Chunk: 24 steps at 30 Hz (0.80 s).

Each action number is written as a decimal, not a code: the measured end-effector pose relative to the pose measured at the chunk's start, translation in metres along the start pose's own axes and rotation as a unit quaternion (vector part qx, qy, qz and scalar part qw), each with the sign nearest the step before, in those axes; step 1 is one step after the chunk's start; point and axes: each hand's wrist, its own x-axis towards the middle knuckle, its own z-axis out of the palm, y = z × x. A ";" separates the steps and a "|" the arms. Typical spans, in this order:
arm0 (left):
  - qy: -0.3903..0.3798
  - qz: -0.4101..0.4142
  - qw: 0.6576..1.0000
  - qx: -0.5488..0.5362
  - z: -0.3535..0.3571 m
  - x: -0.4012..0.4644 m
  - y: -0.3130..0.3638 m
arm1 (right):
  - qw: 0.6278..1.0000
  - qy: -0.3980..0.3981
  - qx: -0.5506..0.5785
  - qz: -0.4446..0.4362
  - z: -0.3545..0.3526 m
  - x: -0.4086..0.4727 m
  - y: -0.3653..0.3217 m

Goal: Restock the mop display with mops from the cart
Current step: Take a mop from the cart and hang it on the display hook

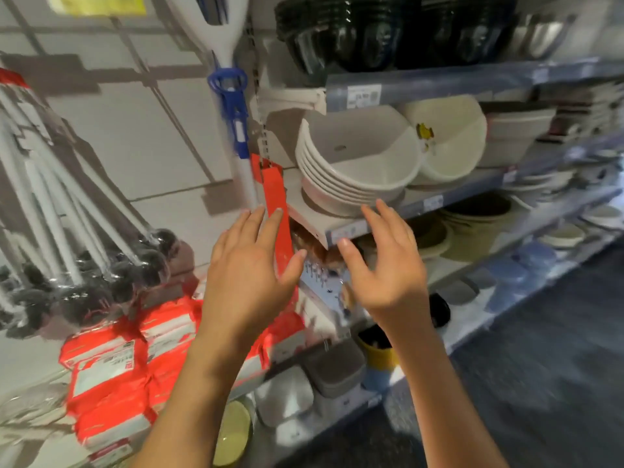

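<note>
A white mop handle with a blue clamp point(233, 106) hangs upright against the wall next to the shelf end. An orange-red strip point(275, 197) runs down beside it. My left hand point(250, 265) is raised in front of that strip, fingers spread and straight, holding nothing. My right hand point(385, 265) is up beside it, fingers spread, just below the corner of the shelf point(347, 228). At the left, a bundle of white-handled mops with dark heads in plastic wrap point(84, 258) leans on the wall. No cart is in view.
Red-and-white packaged mop refills point(111, 373) are stacked on the lower left. The shelving on the right holds stacked white basins point(354, 163), dark bowls point(354, 32) and bins point(334, 369). A dark floor aisle point(540, 383) lies to the right.
</note>
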 end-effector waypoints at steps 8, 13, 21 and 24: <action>-0.041 0.154 0.979 -0.129 0.034 -0.059 0.065 | 0.980 0.065 -0.161 0.096 -0.086 -0.099 0.014; -0.092 0.219 0.953 -0.187 0.049 -0.096 0.125 | 0.954 0.074 -0.208 0.204 -0.155 -0.153 0.018; -0.202 0.327 0.894 -0.231 0.058 -0.171 0.232 | 0.906 0.156 -0.274 0.282 -0.262 -0.246 0.001; -0.235 0.358 0.868 -0.249 0.053 -0.214 0.269 | 0.885 0.175 -0.291 0.317 -0.306 -0.288 -0.009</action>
